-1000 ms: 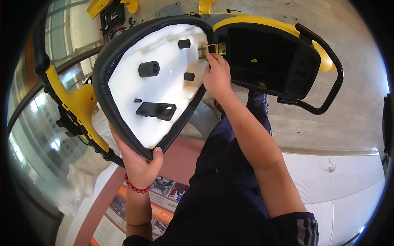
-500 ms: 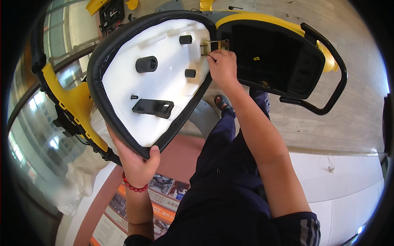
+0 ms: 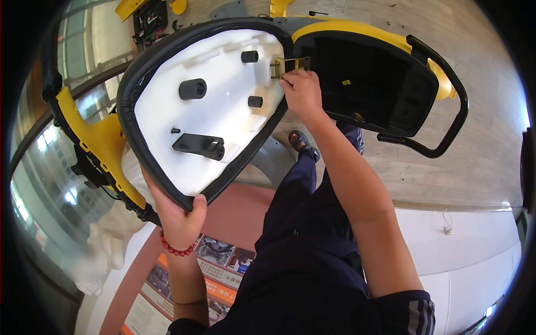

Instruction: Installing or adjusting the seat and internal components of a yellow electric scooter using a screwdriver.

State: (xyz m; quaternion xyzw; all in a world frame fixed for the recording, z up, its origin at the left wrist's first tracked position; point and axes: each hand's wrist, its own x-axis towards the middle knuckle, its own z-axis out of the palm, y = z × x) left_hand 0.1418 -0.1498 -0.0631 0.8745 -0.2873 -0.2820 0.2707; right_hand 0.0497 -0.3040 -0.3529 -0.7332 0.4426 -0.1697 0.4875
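A padded panel with a black rim and a white underside [image 3: 223, 106] is tilted up in front of me; it looks like a seat. Black cylindrical posts and a black bracket [image 3: 199, 146] stand on its white side. My left hand [image 3: 181, 215] grips the near lower corner, thumb over the rim and fingers behind it. At the right edge a metal hinge [image 3: 277, 67] links the panel to a yellow-edged black tray [image 3: 371, 81]. My right hand [image 3: 302, 89] is closed beside the hinge, fingertips pressed together against it. Whatever they pinch is hidden.
A curved black handlebar [image 3: 460, 111] rounds the tray's right side. To the left stands a yellow frame [image 3: 89, 125] with black tubes. A tool case [image 3: 149, 23] lies on the floor [image 3: 413, 167] at the back. Below is a printed poster [image 3: 215, 279].
The panel has shifted slightly left and tipped a little, with my left hand moving along with it. My right hand stays at the hinge, almost still.
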